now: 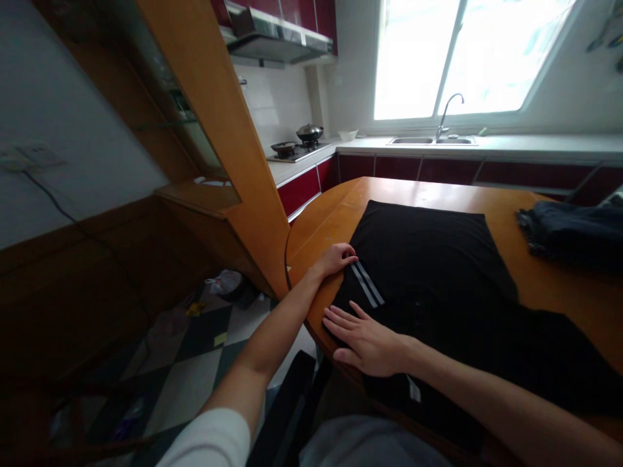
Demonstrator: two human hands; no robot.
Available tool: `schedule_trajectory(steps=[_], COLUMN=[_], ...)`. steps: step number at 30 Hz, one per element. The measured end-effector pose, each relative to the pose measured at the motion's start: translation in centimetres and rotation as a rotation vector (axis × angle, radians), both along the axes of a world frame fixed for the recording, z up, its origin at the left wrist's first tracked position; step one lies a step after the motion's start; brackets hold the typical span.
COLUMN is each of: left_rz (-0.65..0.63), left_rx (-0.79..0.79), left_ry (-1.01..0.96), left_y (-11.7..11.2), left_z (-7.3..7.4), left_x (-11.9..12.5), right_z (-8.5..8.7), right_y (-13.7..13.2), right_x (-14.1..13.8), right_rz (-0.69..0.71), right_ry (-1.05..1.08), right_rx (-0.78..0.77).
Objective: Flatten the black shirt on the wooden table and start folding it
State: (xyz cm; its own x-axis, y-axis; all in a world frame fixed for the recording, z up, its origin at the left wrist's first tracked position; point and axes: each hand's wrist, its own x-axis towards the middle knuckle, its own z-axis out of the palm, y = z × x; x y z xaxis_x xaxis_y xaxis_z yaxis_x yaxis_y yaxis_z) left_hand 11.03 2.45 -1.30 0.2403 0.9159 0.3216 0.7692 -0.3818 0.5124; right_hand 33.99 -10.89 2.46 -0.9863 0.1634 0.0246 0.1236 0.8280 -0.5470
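A black shirt lies spread across the wooden table, with two pale stripes near its left edge. My left hand is at that edge by the top of the stripes, thumb and fingertips pinched on the cloth. Closer to me, my right hand rests flat on the shirt with its fingers spread, pointing left. A small whitish patch shows on the cloth below my right wrist. Part of the shirt's near side is hidden under my right forearm.
Folded dark blue jeans lie on the right of the table. Behind it run a counter with a sink and a stove with a lidded wok. A wooden cabinet stands at left, a bin on the floor.
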Motion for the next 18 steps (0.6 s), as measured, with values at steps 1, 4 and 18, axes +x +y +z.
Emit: schedule_trajectory(steps=[1, 4, 18], left_rz=[0.006, 0.055, -0.022], left_rx=[0.008, 0.049, 0.008], left_ry=[0.004, 0.011, 0.197], left_y=[0.0, 0.2, -5.8], left_z=[0.0, 0.0, 0.8], left_x=[0.0, -0.2, 4.0], right_z=[-0.1, -0.5, -3.7], right_y=[0.1, 0.9, 2.3], right_x=[0.0, 0.0, -0.3], right_rz=[-0.001, -0.13, -0.494], right_ry=[0.022, 0.149, 0.123], right_rx=[-0.013, -0.017, 0.292])
